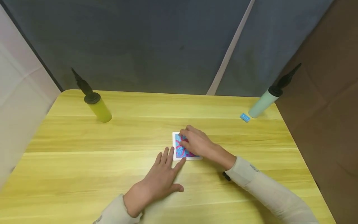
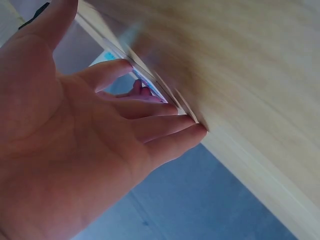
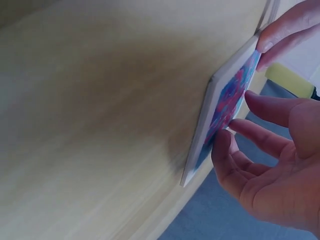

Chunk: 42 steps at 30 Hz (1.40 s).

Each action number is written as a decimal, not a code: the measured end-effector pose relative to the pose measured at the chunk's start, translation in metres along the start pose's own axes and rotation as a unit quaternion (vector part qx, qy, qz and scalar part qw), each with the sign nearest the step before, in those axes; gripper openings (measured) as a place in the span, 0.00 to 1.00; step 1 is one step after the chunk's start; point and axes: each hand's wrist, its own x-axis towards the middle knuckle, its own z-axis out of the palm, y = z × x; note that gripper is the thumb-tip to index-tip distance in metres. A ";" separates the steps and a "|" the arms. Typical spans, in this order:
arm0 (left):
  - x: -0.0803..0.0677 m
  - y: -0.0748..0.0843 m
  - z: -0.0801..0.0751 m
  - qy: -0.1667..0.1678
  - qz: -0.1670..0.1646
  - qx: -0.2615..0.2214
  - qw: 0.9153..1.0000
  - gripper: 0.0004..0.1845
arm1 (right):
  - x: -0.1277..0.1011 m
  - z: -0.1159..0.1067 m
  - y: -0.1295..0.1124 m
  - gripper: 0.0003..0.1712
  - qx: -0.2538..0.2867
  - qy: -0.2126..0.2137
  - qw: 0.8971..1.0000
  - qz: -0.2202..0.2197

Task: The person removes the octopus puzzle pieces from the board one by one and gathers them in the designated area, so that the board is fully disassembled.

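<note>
A thin square picture board (image 1: 180, 153) with a white border and a blue-and-pink pattern lies flat on the table. My left hand (image 1: 159, 179) is spread at its near left corner, with fingertips along the edge and the thumb out to the side. In the left wrist view the fingers of the left hand (image 2: 100, 135) reach straight to the board's edge. From the right, my right hand (image 1: 198, 143) covers part of the picture, its fingers bent. The right wrist view shows the right hand's (image 3: 270, 175) thumb and fingertips at the picture surface, spread apart.
Toward the back left of the wooden table (image 1: 84, 174) is a yellow hand pump (image 1: 100, 110) with a black nozzle. A mint-green pump (image 1: 263, 104) is at the back right, with a small blue piece (image 1: 245, 117) beside it. A dark grey partition (image 1: 139, 46) rises behind the table.
</note>
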 end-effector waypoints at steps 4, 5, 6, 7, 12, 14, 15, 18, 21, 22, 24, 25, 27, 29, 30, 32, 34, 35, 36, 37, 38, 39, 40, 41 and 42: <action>0.001 0.000 0.001 -0.008 -0.008 0.013 1.000 0.50 | 0.002 -0.003 -0.001 0.18 0.006 -0.005 1.000 0.001; 0.001 -0.001 0.001 -0.008 -0.010 0.016 1.000 0.50 | 0.003 -0.003 -0.002 0.18 0.008 -0.008 1.000 0.001; 0.001 -0.001 0.001 -0.008 -0.012 0.016 1.000 0.50 | 0.005 -0.004 -0.003 0.18 0.010 -0.012 1.000 0.002; 0.001 -0.001 0.001 -0.008 -0.013 0.014 1.000 0.50 | 0.006 -0.004 -0.003 0.17 0.009 -0.015 1.000 0.005; 0.004 0.000 0.002 0.001 -0.007 -0.001 1.000 0.50 | 0.009 -0.008 -0.003 0.16 0.000 -0.033 0.999 0.020; 0.004 0.001 0.003 0.003 -0.007 -0.003 1.000 0.50 | 0.012 -0.009 -0.004 0.14 -0.003 -0.042 0.999 0.026; 0.004 0.001 0.003 0.003 -0.008 -0.004 1.000 0.50 | 0.013 -0.010 -0.005 0.13 -0.004 -0.047 0.998 0.029; 0.005 0.001 0.004 0.004 -0.010 -0.003 1.000 0.51 | 0.016 -0.011 -0.007 0.11 -0.006 -0.058 0.998 0.039; 0.005 0.002 0.005 0.004 -0.010 0.000 1.000 0.51 | 0.017 -0.012 -0.009 0.10 -0.006 -0.064 0.997 0.046; 0.005 0.002 0.005 0.004 -0.010 0.003 1.000 0.51 | 0.018 -0.012 -0.009 0.11 -0.005 -0.064 0.997 0.048; 0.005 0.002 0.005 0.003 -0.009 0.006 1.000 0.50 | 0.018 -0.013 -0.010 0.12 -0.003 -0.065 0.997 0.051; 0.006 0.002 0.005 0.003 -0.010 0.008 1.000 0.51 | 0.018 -0.012 -0.010 0.12 -0.001 -0.064 0.997 0.052; 0.006 0.001 0.004 0.004 -0.008 0.012 1.000 0.50 | 0.019 -0.012 -0.010 0.11 0.010 -0.062 0.997 0.054; 0.006 0.001 0.004 0.005 -0.007 0.013 1.000 0.50 | 0.020 -0.012 -0.010 0.09 0.021 -0.060 0.997 0.054; 0.006 0.000 0.005 0.006 -0.007 0.014 1.000 0.50 | 0.021 -0.012 -0.010 0.08 0.027 -0.059 0.996 0.053; 0.005 0.000 0.004 0.008 -0.006 0.013 1.000 0.50 | 0.022 -0.012 -0.011 0.07 0.037 -0.056 0.996 0.051; 0.005 -0.001 0.004 0.009 -0.008 0.010 1.000 0.50 | 0.024 -0.013 -0.012 0.08 0.040 -0.055 0.996 0.048; 0.004 -0.001 0.004 0.009 -0.008 0.008 1.000 0.50 | 0.025 -0.013 -0.012 0.08 0.042 -0.055 0.996 0.048; 0.004 -0.001 0.003 0.008 -0.009 0.004 1.000 0.50 | 0.025 -0.013 -0.012 0.09 0.044 -0.056 0.996 0.049; 0.003 0.000 0.003 0.007 -0.009 0.003 1.000 0.50 | 0.025 -0.013 -0.012 0.09 0.047 -0.057 0.996 0.050; 0.003 0.000 0.002 0.005 -0.010 0.000 1.000 0.50 | 0.026 -0.013 -0.012 0.09 0.049 -0.059 0.996 0.051; 0.003 0.001 0.001 0.004 -0.009 -0.001 1.000 0.50 | 0.026 -0.013 -0.012 0.09 0.050 -0.059 0.996 0.052; 0.002 0.001 0.001 0.002 -0.009 -0.002 1.000 0.50 | 0.025 -0.013 -0.013 0.10 0.053 -0.060 0.995 0.053; 0.002 0.002 0.000 0.000 -0.009 -0.001 1.000 0.50 | 0.025 -0.013 -0.013 0.10 0.053 -0.063 0.995 0.052; 0.002 0.002 0.000 -0.001 -0.009 0.002 1.000 0.50 | 0.025 -0.012 -0.013 0.12 0.057 -0.066 0.995 0.050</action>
